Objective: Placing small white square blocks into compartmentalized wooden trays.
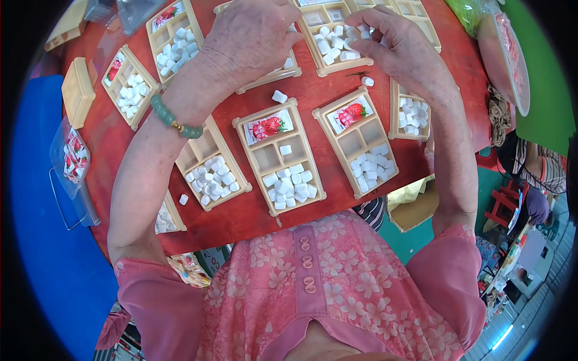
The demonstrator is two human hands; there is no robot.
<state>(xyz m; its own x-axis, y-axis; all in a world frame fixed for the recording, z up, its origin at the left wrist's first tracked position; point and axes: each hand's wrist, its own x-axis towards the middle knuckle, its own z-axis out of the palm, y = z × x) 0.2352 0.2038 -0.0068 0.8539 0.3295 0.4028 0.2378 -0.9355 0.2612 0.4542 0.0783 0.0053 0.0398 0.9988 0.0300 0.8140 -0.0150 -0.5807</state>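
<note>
Could spill stubby white marshmallows from far rectangular beige plastic tray, brushing with curled right hand; cannot tell pinch there or in left hand.

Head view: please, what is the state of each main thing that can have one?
Left hand, fingers bent, grip unclear
Right hand, fingers bent over an upper tray, grip unclear
Centre tray, uncovered, one small compartment empty
Right-centre tray, uncovered, both small compartments empty
Loose marshmallow near centre tray, on the table
Green bracelet, worn
Cardboard box, open
</note>
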